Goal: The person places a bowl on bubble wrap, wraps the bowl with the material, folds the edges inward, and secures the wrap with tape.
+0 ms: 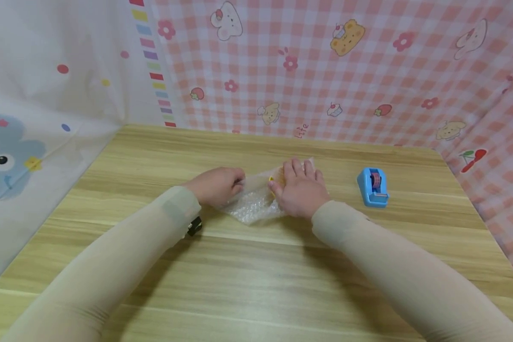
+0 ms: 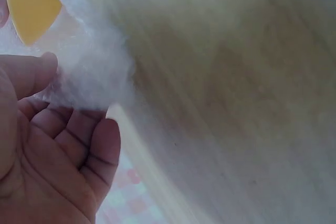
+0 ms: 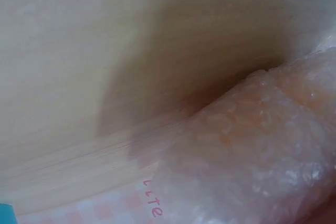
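One bubble-wrap sheet (image 1: 251,205), partly around a yellow object (image 2: 34,3), lies toward the far side of the table (image 1: 256,285), left edge pinched by the left hand (image 1: 218,185), right side under the outspread right hand (image 1: 301,191).

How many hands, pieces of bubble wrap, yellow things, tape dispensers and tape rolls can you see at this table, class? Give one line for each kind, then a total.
Hands: 2 (left hand, right hand)
Bubble wrap: 1 piece
Yellow thing: 1 visible, partly hidden
Tape dispenser: 1
Tape roll: 1
Total: 6
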Action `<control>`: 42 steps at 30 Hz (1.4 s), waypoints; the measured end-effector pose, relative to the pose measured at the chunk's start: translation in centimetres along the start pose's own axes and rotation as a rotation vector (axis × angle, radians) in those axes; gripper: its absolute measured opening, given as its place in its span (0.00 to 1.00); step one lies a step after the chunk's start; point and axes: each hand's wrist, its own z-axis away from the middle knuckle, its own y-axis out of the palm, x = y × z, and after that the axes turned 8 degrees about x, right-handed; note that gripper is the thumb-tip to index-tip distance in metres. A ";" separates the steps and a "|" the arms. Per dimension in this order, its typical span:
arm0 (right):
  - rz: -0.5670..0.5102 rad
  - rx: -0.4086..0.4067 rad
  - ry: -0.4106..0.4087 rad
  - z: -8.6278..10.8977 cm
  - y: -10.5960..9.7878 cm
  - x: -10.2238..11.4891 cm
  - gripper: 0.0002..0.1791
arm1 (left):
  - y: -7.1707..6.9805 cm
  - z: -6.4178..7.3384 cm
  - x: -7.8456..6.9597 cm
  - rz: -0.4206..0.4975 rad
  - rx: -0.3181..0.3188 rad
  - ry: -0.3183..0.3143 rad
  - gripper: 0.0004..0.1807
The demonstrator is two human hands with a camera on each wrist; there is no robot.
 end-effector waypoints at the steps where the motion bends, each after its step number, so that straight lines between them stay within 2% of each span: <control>1: -0.002 0.001 0.003 0.0 0.0 0.0 0.48 | 0.0 0.0 0.0 0.001 0.006 0.004 0.08; 5: -0.009 0.002 0.012 0.0 -0.1 -0.2 0.48 | 0.0 0.1 0.3 0.012 0.029 0.006 0.07; 8: -0.010 -0.012 0.015 -0.1 -0.1 -0.3 0.48 | -0.1 0.2 0.5 0.032 0.058 -0.015 0.08; 12: -0.005 -0.030 0.018 -0.3 0.0 -0.7 0.48 | -0.3 0.5 0.6 0.065 0.117 -0.053 0.16; 16: -0.002 -0.025 0.027 -0.4 0.0 -1.0 0.48 | -0.6 0.8 0.4 0.063 0.148 -0.068 0.24; 23: -0.014 -0.017 0.028 -0.3 -0.2 -1.3 0.48 | -1.2 1.2 0.5 0.071 0.188 -0.065 0.20; 34: 0.006 0.001 0.024 -0.1 -0.3 -1.5 0.49 | -2.2 1.5 0.4 0.082 0.188 -0.046 0.08; 42: 0.007 -0.005 0.022 -0.2 -0.3 -1.4 0.49 | -2.4 1.4 0.6 0.049 0.145 -0.011 0.09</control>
